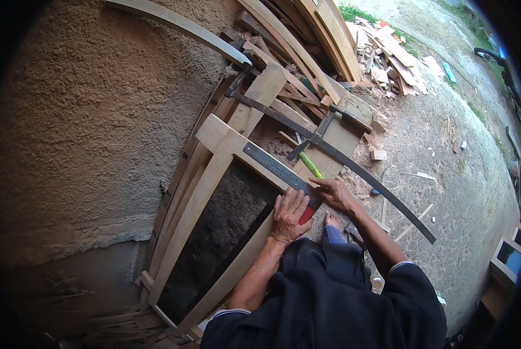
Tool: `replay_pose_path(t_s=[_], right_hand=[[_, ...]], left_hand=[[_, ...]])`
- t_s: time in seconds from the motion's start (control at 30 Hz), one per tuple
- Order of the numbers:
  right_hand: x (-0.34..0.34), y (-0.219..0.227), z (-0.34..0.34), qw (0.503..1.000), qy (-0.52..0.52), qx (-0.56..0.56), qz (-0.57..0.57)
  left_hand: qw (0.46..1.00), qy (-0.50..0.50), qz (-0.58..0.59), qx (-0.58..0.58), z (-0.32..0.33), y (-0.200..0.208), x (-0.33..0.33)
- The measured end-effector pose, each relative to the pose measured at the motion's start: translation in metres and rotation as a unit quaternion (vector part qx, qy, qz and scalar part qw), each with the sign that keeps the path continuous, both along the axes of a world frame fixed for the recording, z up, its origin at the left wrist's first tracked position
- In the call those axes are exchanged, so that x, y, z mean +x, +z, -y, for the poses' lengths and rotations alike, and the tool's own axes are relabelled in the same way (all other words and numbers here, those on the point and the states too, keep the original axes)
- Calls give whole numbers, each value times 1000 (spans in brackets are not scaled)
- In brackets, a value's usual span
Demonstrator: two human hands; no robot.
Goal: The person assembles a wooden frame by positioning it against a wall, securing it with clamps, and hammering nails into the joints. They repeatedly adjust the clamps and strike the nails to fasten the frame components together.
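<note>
A pale wooden frame (195, 200) with long side rails leans over a dark opening, in front of me. Along its top rail lies a metal try square (275, 167) with a red handle (307, 214). My left hand (289, 216) presses on the rail at the handle end, fingers over the wood and thumb against the red handle. My right hand (337, 195) is at the rail's right end, its index finger bent toward the blade and the other fingers curled. Whatever its fingertips may hold is too small to make out.
A long metal bar clamp (382, 181) stretches across the bench beyond the frame, beside a green-handled tool (311, 165). Stacked planks (324, 35) and a pile of offcuts (391, 55) lie farther off. A rough wall (97, 128) rises at the left.
</note>
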State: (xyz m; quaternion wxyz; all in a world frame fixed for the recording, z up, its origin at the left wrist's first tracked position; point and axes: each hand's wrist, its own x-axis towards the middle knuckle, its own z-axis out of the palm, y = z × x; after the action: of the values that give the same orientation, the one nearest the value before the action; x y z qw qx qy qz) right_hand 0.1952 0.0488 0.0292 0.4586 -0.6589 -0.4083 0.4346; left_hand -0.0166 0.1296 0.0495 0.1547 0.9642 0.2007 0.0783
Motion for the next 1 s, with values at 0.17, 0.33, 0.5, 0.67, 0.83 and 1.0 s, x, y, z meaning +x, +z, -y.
replay_pose_path(t_s=[0.17, 0.33, 0.5, 0.67, 0.83, 1.0], right_hand=[[19, 26, -52, 998, -53, -7, 33], [29, 47, -126, 992, 60, -93, -58], [2, 32, -186, 986, -167, 0, -27], [15, 10, -186, 993, 35, 80, 74], [22, 23, -152, 993, 66, -46, 82], [22, 37, -138, 999, -19, -43, 24]], left_hand=[[1000, 2, 3, -11, -1, -1, 0], [1000, -7, 13, -17, -3, -5, -1], [999, -10, 25, -18, -5, -13, -5], [999, -15, 37, -18, -6, -13, -6], [1000, -5, 12, -24, -3, -7, -3], [1000, 0, 5, -24, -3, -2, -1]])
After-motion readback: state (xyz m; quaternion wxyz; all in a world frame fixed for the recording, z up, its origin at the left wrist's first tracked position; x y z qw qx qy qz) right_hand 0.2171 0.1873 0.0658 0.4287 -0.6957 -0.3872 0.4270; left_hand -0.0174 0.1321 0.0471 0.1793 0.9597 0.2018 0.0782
